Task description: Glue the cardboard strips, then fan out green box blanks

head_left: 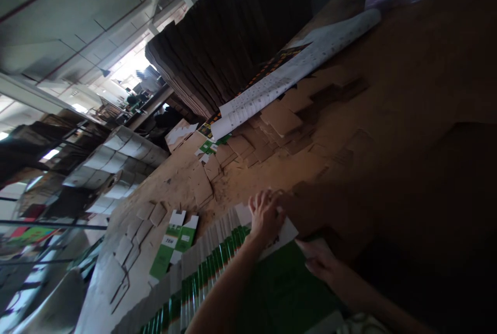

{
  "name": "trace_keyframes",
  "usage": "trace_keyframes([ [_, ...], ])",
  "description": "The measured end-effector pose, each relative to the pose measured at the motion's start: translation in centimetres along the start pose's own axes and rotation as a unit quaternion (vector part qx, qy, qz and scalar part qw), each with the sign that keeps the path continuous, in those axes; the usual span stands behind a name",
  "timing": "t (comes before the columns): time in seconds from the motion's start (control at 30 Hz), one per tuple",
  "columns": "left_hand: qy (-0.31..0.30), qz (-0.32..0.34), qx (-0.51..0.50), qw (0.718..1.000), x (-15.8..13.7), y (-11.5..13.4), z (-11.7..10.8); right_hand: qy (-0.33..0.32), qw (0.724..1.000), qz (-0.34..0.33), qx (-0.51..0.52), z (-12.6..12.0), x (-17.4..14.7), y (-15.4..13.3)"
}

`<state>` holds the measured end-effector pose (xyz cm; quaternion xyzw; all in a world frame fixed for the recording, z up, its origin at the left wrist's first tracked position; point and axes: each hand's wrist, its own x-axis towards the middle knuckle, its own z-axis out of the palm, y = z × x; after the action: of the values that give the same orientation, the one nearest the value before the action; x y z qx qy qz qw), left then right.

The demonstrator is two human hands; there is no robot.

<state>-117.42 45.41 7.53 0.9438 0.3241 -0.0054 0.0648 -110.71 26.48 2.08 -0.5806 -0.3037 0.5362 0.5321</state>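
Observation:
A long row of folded green-and-white cartons (209, 259) lies overlapped along the table's near side. Over the white end of the row rests my left hand (266, 215), its fingers spread and bent against the cartons. The front carton (291, 282) shows a broad dark green face with a white flap and dark lettering. At this carton's right edge, my right hand (322, 261) has thumb and fingers closed on the board. Deep shadow hides part of its grip. Apart from the row, a small green-and-white carton (174, 243) lies flat to the left.
Brown cardboard pieces (279, 121) lie scattered across the wooden table (248, 178). Beyond them are a long printed white sheet (295, 75) and a tall stack of dark cardboard (217, 39). White rolls or bundles (120, 153) stand left of the table. A person (149, 83) is far off.

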Motion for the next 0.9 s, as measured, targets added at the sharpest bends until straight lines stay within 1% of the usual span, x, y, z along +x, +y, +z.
trace_keyframes([
  [0.03,-0.026,0.028,0.003,0.999,-0.1,0.1,0.3,-0.025,0.999,0.031,-0.008,-0.3,-0.2,0.5],
  [0.07,-0.043,0.036,0.0,0.998,-0.3,0.1,0.5,-0.037,0.997,0.069,-0.013,-1.0,-0.4,1.0],
  [0.1,-0.051,0.029,-0.003,0.998,-0.3,0.0,0.7,-0.028,0.993,0.11,-0.012,-2.0,-0.6,1.6],
  [0.13,-0.055,0.016,-0.004,0.998,-0.4,-0.1,0.8,0.003,0.99,0.142,-0.006,-3.3,-0.8,2.1],
  [0.17,-0.059,0.003,-0.002,0.998,-0.3,-0.2,0.8,0.054,0.986,0.157,0.0,-4.6,-1.0,2.6],
  [0.2,-0.064,-0.006,0.001,0.998,-0.3,-0.3,0.8,0.116,0.982,0.15,-0.005,-5.8,-1.2,2.9],
  [0.27,-0.071,-0.016,-0.001,0.997,-0.2,-0.5,0.5,0.234,0.966,0.096,-0.056,-7.5,-1.4,3.1],
  [0.3,-0.071,-0.018,-0.008,0.997,-0.1,-0.6,0.4,0.271,0.956,0.06,-0.096,-7.8,-1.3,3.1],
  [0.33,-0.069,-0.02,-0.018,0.997,-0.1,-0.7,0.3,0.283,0.949,0.021,-0.136,-7.7,-1.1,3.1],
  [0.37,-0.067,-0.02,-0.028,0.997,-0.1,-0.8,0.3,0.268,0.949,-0.017,-0.167,-7.3,-0.9,3.2],
  [0.4,-0.067,-0.02,-0.037,0.997,-0.1,-0.9,0.4,0.231,0.953,-0.059,-0.185,-6.7,-0.5,3.5],
  [0.47,-0.073,-0.017,-0.046,0.996,-0.1,-1.2,0.6,0.131,0.961,-0.134,-0.204,-5.1,0.5,4.7],
  [0.5,-0.076,-0.015,-0.044,0.996,-0.2,-1.3,0.8,0.092,0.96,-0.161,-0.211,-4.4,1.1,5.6],
  [0.53,-0.08,-0.011,-0.039,0.996,-0.3,-1.4,0.9,0.073,0.956,-0.179,-0.221,-3.7,1.7,6.7],
  [0.63,-0.095,0.007,-0.018,0.995,-0.6,-1.4,1.1,0.07,0.94,-0.204,-0.264,-2.7,3.1,9.5],
  [0.73,-0.102,0.011,-0.013,0.995,-0.8,-1.4,1.1,0.053,0.918,-0.217,-0.327,-3.1,3.4,10.3],
  [0.8,-0.104,0.009,-0.013,0.994,-0.8,-1.4,1.2,0.058,0.894,-0.218,-0.388,-4.6,3.0,9.7],
  [0.83,-0.105,0.007,-0.015,0.994,-0.8,-1.4,1.3,0.08,0.876,-0.217,-0.424,-5.7,2.6,9.3],
  [0.9,-0.102,0.006,-0.022,0.995,-0.7,-1.5,1.5,0.16,0.828,-0.209,-0.495,-8.6,1.5,8.6],
])
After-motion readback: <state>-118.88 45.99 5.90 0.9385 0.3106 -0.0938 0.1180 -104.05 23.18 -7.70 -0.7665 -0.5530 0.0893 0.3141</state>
